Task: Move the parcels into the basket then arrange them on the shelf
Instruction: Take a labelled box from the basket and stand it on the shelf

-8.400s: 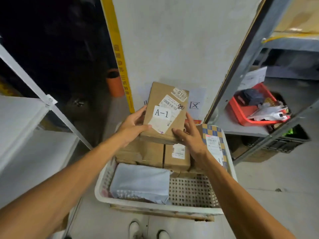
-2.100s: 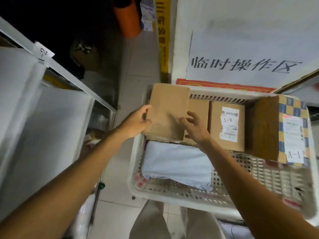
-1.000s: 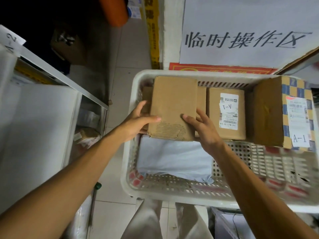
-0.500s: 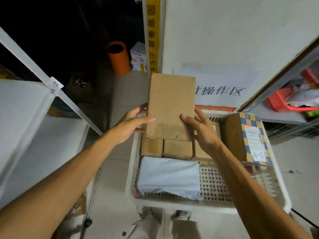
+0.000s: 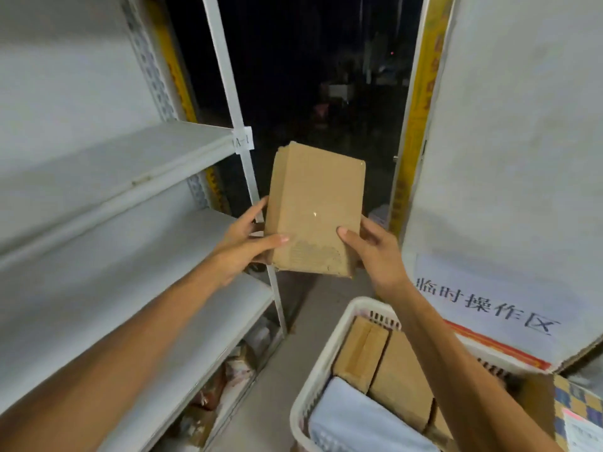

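I hold a flat brown cardboard parcel point(image 5: 315, 210) upright in mid-air, its plain side facing me. My left hand point(image 5: 248, 243) grips its lower left edge and my right hand point(image 5: 372, 249) its lower right edge. It hangs just right of the white metal shelf point(image 5: 107, 177), near the post tagged A-1 point(image 5: 243, 142). The white plastic basket point(image 5: 321, 360) sits at the lower right, holding brown boxes point(image 5: 391, 370), a grey-white poly bag point(image 5: 352, 419) and a blue-and-yellow checked box point(image 5: 577, 412).
The shelf's boards on the left are bare, with bagged items point(image 5: 228, 380) on the floor level beneath. A white wall panel with a printed paper sign point(image 5: 489, 308) stands on the right. A dark doorway with yellow-striped edges lies straight ahead.
Both hands lifted the brown parcel up out of the basket and carried it left toward the shelf. My view turned left, so the basket now sits at the lower right.
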{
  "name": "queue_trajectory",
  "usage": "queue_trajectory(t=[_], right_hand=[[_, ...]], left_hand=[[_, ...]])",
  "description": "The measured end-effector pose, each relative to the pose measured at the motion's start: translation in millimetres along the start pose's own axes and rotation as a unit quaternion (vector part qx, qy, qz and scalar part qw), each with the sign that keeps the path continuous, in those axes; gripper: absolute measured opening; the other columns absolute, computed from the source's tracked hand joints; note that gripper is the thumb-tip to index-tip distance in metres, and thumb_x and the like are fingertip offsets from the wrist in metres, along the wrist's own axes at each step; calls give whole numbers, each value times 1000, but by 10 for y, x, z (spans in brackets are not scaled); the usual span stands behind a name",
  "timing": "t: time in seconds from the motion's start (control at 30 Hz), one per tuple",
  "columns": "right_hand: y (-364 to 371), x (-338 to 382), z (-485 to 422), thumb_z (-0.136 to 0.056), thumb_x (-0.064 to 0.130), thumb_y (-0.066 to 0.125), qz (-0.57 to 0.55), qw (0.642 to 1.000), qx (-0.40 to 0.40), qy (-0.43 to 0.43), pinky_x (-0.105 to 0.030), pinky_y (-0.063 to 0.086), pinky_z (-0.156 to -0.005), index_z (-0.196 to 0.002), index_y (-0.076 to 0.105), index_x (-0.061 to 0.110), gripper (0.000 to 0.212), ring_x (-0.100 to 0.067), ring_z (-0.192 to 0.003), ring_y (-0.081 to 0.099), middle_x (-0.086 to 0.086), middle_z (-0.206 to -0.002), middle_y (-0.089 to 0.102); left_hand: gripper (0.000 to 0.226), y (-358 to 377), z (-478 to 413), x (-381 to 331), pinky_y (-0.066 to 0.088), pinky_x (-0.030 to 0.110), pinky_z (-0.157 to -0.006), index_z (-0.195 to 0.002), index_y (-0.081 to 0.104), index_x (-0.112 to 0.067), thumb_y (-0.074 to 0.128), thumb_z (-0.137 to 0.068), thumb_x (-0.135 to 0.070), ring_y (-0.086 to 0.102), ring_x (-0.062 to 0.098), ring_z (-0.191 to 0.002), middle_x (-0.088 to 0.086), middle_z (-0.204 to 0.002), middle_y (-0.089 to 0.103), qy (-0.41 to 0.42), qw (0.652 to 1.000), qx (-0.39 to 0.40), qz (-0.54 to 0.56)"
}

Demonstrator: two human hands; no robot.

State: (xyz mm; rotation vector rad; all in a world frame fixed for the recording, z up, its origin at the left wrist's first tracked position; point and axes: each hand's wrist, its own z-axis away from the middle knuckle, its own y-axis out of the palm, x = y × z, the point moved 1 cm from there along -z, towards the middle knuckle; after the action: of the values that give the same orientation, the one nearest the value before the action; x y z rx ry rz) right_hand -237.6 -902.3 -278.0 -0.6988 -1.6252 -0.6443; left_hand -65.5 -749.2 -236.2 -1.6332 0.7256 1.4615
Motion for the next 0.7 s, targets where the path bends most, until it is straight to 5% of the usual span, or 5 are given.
queue_trajectory(t=[0.1,0.27,0.37,0.47,0.7], right_hand=[[433,152,-95,-88,27,70,49,998,11,-41,-23,54,-87,-131,62,22,44,-2,-99,64,12,-112,69],[1240,470,-21,-87,32,70,142,982,80,-99,-11,43,-73,-124,63,20,40,-6,-96,62,9,-105,67],[1821,721,75,-74,53,76,150,975,117,-114,-23,42,-87,-138,43,27,76,-7,-106,52,15,-115,56],[2374,967,201,-60,65,79,122,966,186,-129,-44,41,-106,-152,11,36,118,-19,-129,41,1,-144,37],[3180,1277,385,-48,67,82,126,954,216,-163,-48,43,-104,-150,12,40,127,-24,-128,39,-2,-138,36]], left_hand=[[89,-305,349,-49,57,27,-66,-139,31,-42,78,-66,-22,63,17,-102,4,-122,58,15,995,-103,8],[110,-859,934,-75,56,38,-69,-137,39,-40,92,-40,-45,62,29,-105,12,-121,59,42,970,-240,-18],[96,-1102,1196,-192,56,27,-60,-124,41,-46,91,-43,-41,60,25,-102,4,-120,56,82,942,-321,-52],[91,-1323,1440,-315,58,35,-61,-124,37,-50,85,-47,-43,58,24,-100,2,-114,53,122,909,-382,-112],[100,-1899,2089,-363,51,28,-72,-137,27,-44,82,-54,-53,54,20,-96,6,-114,48,127,876,-415,-211]])
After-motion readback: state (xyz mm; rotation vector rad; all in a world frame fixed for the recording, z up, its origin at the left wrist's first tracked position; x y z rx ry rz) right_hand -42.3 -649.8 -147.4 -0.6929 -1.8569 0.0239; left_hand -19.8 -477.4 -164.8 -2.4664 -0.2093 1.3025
